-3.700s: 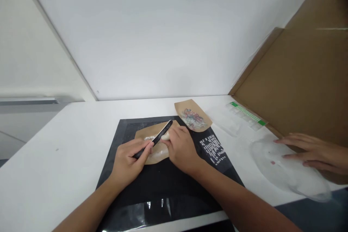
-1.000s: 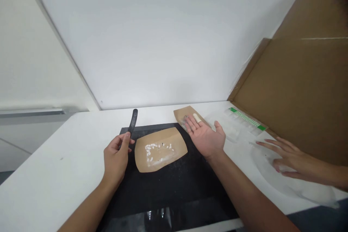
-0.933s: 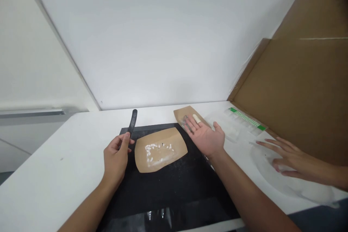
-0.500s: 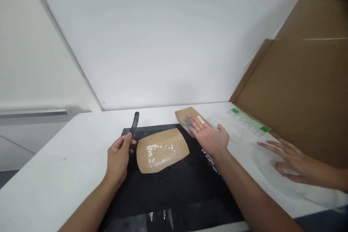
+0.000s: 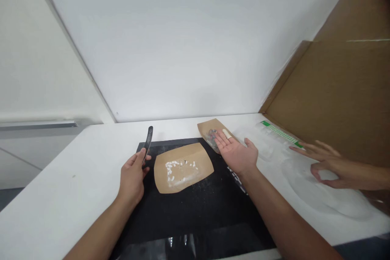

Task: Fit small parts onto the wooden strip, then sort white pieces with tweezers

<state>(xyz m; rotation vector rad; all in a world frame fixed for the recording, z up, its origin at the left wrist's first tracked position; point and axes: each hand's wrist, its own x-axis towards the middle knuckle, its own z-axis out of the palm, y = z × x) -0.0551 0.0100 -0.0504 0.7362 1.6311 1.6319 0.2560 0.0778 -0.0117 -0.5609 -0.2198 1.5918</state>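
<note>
My left hand is closed around the lower end of a black curved nail file, which points up over the left edge of a black mat. Just right of that hand lies a brown paper sheet with small white pieces scattered on it. My right hand is open, palm up, fingers stretched out, with nothing in it. A cream cover sits on one of its fingertips. Behind those fingers is a second brown paper piece bearing small clear and metallic items, partly hidden.
At the right another person's hand reaches in over clear plastic. A clear pack with a green label lies beside a cardboard panel. White pieces in rows show beside my right wrist. A white wall backs the table.
The other person's hand has shifted up, its fingers now curled toward the thumb. In my left hand the nail file has moved slightly left. My right hand stays palm up.
</note>
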